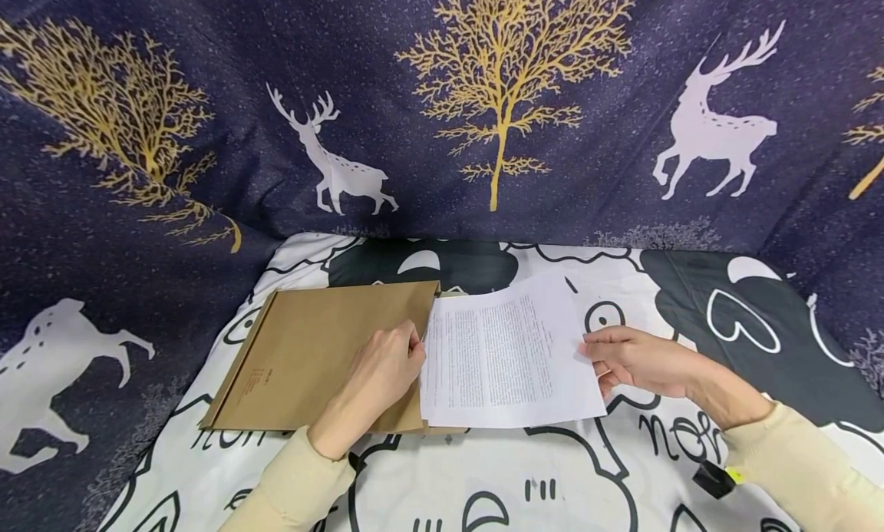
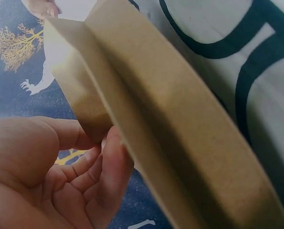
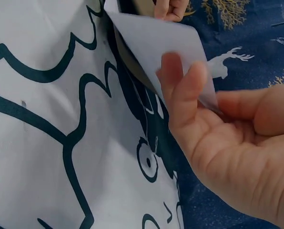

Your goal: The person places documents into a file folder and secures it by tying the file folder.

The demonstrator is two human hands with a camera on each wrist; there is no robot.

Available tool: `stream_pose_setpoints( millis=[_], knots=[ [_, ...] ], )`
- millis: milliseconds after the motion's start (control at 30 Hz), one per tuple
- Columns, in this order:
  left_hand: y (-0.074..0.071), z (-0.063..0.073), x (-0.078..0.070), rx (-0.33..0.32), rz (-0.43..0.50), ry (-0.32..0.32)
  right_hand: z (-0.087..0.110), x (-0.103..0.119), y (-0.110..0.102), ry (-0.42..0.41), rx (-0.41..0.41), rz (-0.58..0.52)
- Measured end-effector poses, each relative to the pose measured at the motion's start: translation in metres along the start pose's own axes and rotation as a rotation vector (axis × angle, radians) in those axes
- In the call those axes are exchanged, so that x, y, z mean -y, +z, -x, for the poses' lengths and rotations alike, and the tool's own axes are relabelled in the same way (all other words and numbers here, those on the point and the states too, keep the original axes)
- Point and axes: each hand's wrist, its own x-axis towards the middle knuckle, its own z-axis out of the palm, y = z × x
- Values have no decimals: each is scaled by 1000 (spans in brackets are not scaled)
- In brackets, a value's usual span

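Observation:
A brown kraft paper envelope (image 1: 311,348) lies flat at the left, its mouth facing right. My left hand (image 1: 384,363) pinches the upper edge of that mouth between thumb and fingers; in the left wrist view the envelope (image 2: 180,114) gapes beside the hand (image 2: 85,176). White printed paper (image 1: 497,355) extends from the envelope's mouth toward the right. At the paper's right edge my right hand (image 1: 631,359) grips it, thumb on top and fingers beneath. The right wrist view shows the paper (image 3: 156,40) sloping up into the hand (image 3: 218,129). Any part of the paper inside the envelope is hidden.
Under everything spreads a white cloth (image 1: 497,470) with black cartoon drawings. A dark blue curtain (image 1: 442,133) with deer and golden trees hangs behind. A small black item with a yellow bit (image 1: 714,480) shows beside the right sleeve (image 1: 794,455).

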Motion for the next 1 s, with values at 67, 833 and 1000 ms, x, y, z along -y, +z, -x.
stream_pose_setpoints(
  millis=[67, 833, 1000],
  knots=[
    [0, 0, 0, -4, -1, 5, -2, -1, 1, 3, 24, 6],
    [-1, 1, 1, -6, 6, 5, -50, -1, 25, 70, -135, 84],
    [-1, 2, 1, -16, 6, 21, -63, -1, 31, 78, -136, 86]
  ],
)
